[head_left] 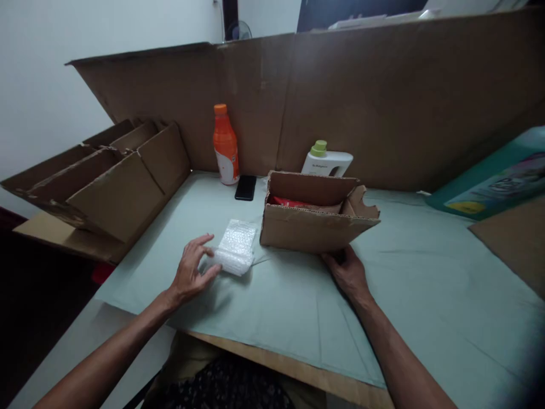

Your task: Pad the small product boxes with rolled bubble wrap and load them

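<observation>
My left hand (195, 267) has its thumb and a finger around the near left end of a folded piece of clear bubble wrap (238, 241), its index finger stretched out above. The wrap lies on the cloth, its near part rolled over. My right hand (349, 274) grips the lower front edge of an open cardboard box (310, 230), some fingers hidden beneath it. Tilted slightly, the box has a red packet (289, 202) inside, mostly hidden by the walls.
Behind stand an orange bottle (225, 149), a black phone (246, 188) and a white bottle with a green cap (327, 163). A divided cardboard box (123, 193) is at left, a teal bottle (494, 176) at right. A tall cardboard panel (361, 102) closes off the back.
</observation>
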A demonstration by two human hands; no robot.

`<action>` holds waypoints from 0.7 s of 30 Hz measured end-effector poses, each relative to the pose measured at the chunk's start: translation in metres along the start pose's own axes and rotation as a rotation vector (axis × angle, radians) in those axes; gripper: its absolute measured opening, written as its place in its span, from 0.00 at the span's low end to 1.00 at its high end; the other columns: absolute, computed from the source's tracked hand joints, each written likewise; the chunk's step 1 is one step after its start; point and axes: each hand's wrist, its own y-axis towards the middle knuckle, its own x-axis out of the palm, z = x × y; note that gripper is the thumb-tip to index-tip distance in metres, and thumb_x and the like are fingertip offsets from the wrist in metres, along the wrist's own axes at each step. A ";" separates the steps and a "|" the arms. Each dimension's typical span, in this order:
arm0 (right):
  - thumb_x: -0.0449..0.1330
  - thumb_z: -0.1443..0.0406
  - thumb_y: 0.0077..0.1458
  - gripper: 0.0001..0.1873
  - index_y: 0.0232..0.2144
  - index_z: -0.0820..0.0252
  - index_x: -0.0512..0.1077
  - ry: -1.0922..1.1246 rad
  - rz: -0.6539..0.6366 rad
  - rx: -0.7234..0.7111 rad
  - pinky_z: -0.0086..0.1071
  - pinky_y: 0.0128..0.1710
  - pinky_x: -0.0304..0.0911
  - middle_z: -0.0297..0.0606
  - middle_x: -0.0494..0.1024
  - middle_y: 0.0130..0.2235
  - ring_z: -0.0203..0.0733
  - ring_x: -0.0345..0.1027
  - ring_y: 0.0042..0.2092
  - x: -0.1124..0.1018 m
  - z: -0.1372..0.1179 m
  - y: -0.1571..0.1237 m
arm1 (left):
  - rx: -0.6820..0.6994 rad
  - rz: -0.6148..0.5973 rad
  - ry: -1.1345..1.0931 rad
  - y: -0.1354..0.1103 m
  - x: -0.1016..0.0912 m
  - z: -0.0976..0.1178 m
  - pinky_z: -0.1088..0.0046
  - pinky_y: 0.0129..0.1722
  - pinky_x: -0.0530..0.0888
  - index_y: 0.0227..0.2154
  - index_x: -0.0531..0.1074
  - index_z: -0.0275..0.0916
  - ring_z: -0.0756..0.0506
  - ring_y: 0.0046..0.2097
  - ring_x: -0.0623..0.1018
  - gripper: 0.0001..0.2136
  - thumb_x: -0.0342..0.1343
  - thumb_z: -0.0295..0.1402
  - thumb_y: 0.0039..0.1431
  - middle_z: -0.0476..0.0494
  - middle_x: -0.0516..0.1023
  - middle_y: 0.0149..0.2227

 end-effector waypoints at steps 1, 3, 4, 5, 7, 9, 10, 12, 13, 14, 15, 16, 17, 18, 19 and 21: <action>0.61 0.48 0.46 0.31 0.47 0.62 0.71 0.000 -0.001 0.001 0.44 0.44 0.68 0.49 0.81 0.45 0.53 0.74 0.45 0.000 0.000 0.000 | -0.043 0.034 0.002 0.012 0.000 0.002 0.50 0.62 0.66 0.43 0.69 0.41 0.35 0.63 0.70 0.10 0.57 0.38 0.62 0.32 0.73 0.60; 0.60 0.48 0.46 0.32 0.48 0.63 0.71 0.005 -0.004 -0.002 0.44 0.45 0.68 0.50 0.81 0.45 0.53 0.74 0.45 0.000 0.000 0.000 | -0.087 0.020 -0.006 0.041 0.010 0.005 0.50 0.63 0.66 0.50 0.69 0.39 0.35 0.63 0.70 0.17 0.59 0.38 0.60 0.32 0.73 0.60; 0.60 0.48 0.46 0.33 0.48 0.63 0.71 0.007 -0.004 -0.007 0.44 0.44 0.68 0.50 0.81 0.45 0.53 0.74 0.44 0.000 0.000 0.000 | -0.096 -0.019 -0.017 0.055 0.019 0.008 0.49 0.63 0.66 0.53 0.69 0.39 0.35 0.64 0.70 0.21 0.60 0.38 0.58 0.32 0.73 0.60; 0.59 0.47 0.46 0.33 0.48 0.63 0.71 0.007 -0.001 -0.015 0.44 0.44 0.68 0.50 0.81 0.44 0.53 0.74 0.44 -0.001 0.000 0.000 | -0.104 -0.071 -0.033 0.069 0.030 0.011 0.49 0.64 0.66 0.56 0.68 0.39 0.34 0.64 0.69 0.24 0.61 0.38 0.57 0.32 0.72 0.61; 0.59 0.47 0.46 0.32 0.47 0.63 0.71 -0.001 0.005 -0.033 0.44 0.43 0.68 0.49 0.81 0.43 0.52 0.74 0.43 -0.002 0.001 0.000 | -0.122 -0.184 -0.073 0.094 0.053 0.020 0.51 0.61 0.68 0.59 0.67 0.38 0.33 0.63 0.71 0.28 0.62 0.38 0.55 0.33 0.73 0.60; 0.58 0.47 0.46 0.32 0.47 0.64 0.71 -0.019 0.003 -0.040 0.43 0.42 0.69 0.49 0.82 0.42 0.52 0.75 0.42 -0.003 0.001 0.001 | -0.136 -0.269 -0.111 0.112 0.073 0.029 0.54 0.55 0.73 0.59 0.68 0.38 0.35 0.56 0.76 0.27 0.61 0.38 0.56 0.35 0.77 0.55; 0.58 0.47 0.47 0.31 0.46 0.64 0.71 -0.029 -0.002 -0.038 0.43 0.40 0.69 0.48 0.82 0.41 0.51 0.75 0.41 -0.003 0.001 0.003 | -0.144 -0.290 -0.120 0.120 0.082 0.033 0.56 0.51 0.75 0.58 0.68 0.37 0.36 0.52 0.78 0.26 0.59 0.37 0.57 0.36 0.79 0.51; 0.59 0.49 0.48 0.29 0.45 0.63 0.72 -0.055 -0.019 -0.029 0.42 0.39 0.69 0.48 0.82 0.40 0.51 0.75 0.39 -0.001 -0.002 0.010 | -0.169 -0.298 -0.114 0.134 0.093 0.036 0.58 0.46 0.76 0.57 0.69 0.35 0.37 0.45 0.79 0.23 0.56 0.35 0.59 0.37 0.80 0.46; 0.59 0.49 0.49 0.27 0.45 0.63 0.73 -0.070 -0.027 -0.025 0.42 0.39 0.69 0.48 0.82 0.40 0.51 0.76 0.39 0.001 -0.004 0.015 | -0.185 -0.297 -0.104 0.141 0.096 0.035 0.58 0.45 0.76 0.57 0.68 0.34 0.37 0.44 0.79 0.23 0.54 0.34 0.60 0.36 0.80 0.45; 0.59 0.51 0.49 0.26 0.45 0.63 0.73 -0.086 -0.034 -0.022 0.42 0.40 0.69 0.48 0.82 0.40 0.52 0.76 0.40 0.003 -0.006 0.022 | -0.200 -0.298 -0.094 0.148 0.098 0.033 0.58 0.45 0.76 0.58 0.67 0.33 0.37 0.44 0.79 0.23 0.53 0.33 0.60 0.35 0.80 0.46; 0.59 0.52 0.50 0.25 0.45 0.63 0.74 -0.102 -0.041 -0.022 0.43 0.41 0.68 0.49 0.82 0.41 0.53 0.76 0.40 0.006 -0.008 0.028 | -0.210 -0.305 -0.084 0.154 0.097 0.029 0.58 0.45 0.76 0.58 0.67 0.33 0.37 0.45 0.78 0.23 0.53 0.33 0.60 0.34 0.80 0.47; 0.59 0.53 0.50 0.24 0.45 0.63 0.74 -0.115 -0.049 -0.025 0.44 0.43 0.68 0.50 0.82 0.41 0.54 0.75 0.41 0.009 -0.010 0.035 | -0.215 -0.316 -0.077 0.158 0.094 0.025 0.58 0.46 0.76 0.59 0.67 0.33 0.37 0.45 0.78 0.23 0.53 0.33 0.60 0.34 0.80 0.48; 0.59 0.54 0.50 0.24 0.45 0.64 0.75 -0.125 -0.057 -0.029 0.46 0.44 0.68 0.51 0.82 0.41 0.55 0.75 0.42 0.012 -0.012 0.039 | -0.218 -0.327 -0.069 0.160 0.089 0.020 0.58 0.47 0.76 0.59 0.66 0.34 0.38 0.46 0.79 0.24 0.52 0.33 0.60 0.34 0.79 0.50; 0.59 0.55 0.50 0.24 0.46 0.65 0.75 -0.131 -0.065 -0.033 0.47 0.45 0.68 0.52 0.82 0.42 0.56 0.75 0.43 0.013 -0.013 0.041 | -0.216 -0.337 -0.060 0.158 0.082 0.015 0.58 0.48 0.75 0.61 0.65 0.35 0.38 0.46 0.79 0.25 0.52 0.33 0.60 0.34 0.79 0.52; 0.58 0.55 0.51 0.24 0.46 0.65 0.75 -0.135 -0.070 -0.037 0.48 0.47 0.68 0.53 0.82 0.43 0.57 0.75 0.44 0.014 -0.013 0.040 | -0.211 -0.346 -0.051 0.153 0.072 0.010 0.57 0.50 0.75 0.62 0.64 0.36 0.39 0.48 0.79 0.26 0.53 0.32 0.60 0.34 0.78 0.54; 0.58 0.55 0.52 0.25 0.48 0.64 0.76 -0.137 -0.053 -0.058 0.50 0.50 0.67 0.53 0.82 0.46 0.58 0.75 0.47 0.011 -0.011 0.029 | -0.194 -0.362 -0.028 0.134 0.050 0.001 0.55 0.56 0.72 0.62 0.65 0.37 0.37 0.53 0.77 0.28 0.54 0.30 0.56 0.33 0.76 0.58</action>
